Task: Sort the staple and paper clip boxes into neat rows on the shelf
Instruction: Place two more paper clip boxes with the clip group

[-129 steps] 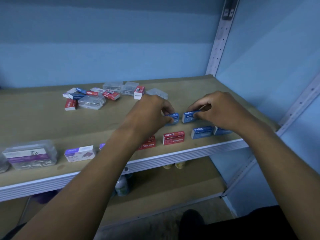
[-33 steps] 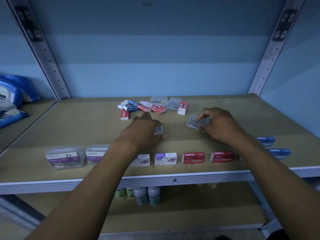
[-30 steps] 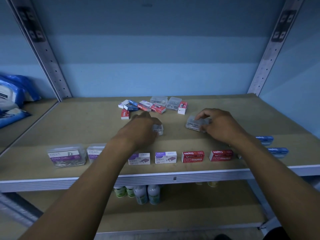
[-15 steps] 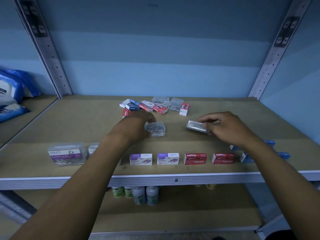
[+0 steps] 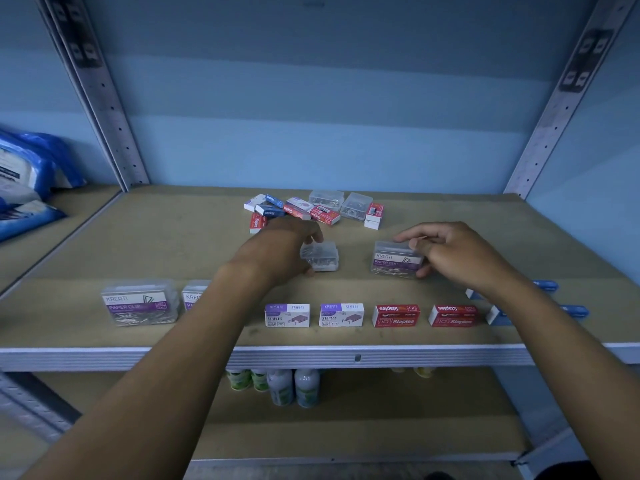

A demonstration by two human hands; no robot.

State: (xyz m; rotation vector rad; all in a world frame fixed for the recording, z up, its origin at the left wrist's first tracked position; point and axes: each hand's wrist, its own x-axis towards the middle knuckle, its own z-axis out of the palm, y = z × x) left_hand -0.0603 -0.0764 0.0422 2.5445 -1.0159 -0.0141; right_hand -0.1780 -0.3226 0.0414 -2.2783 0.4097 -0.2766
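My left hand (image 5: 277, 251) grips a clear paper clip box (image 5: 321, 257) at mid-shelf. My right hand (image 5: 453, 254) holds a second clear paper clip box (image 5: 393, 260), its purple label facing me. Along the front edge of the shelf (image 5: 356, 356) runs a row: two clear paper clip boxes (image 5: 139, 303), two purple staple boxes (image 5: 286, 315), two red staple boxes (image 5: 396, 315) and blue staple boxes (image 5: 498, 315) partly hidden by my right arm. A loose pile of boxes (image 5: 311, 211) lies at the back.
Perforated metal uprights (image 5: 104, 98) stand at both rear corners of the shelf. Blue plastic packs (image 5: 24, 178) lie on the neighbouring shelf at left. Several bottles (image 5: 280, 386) stand on the lower shelf. Bare board lies left of the pile.
Both hands have drawn their clear boxes slightly nearer me. The right box has been turned upright, so its label now faces me.
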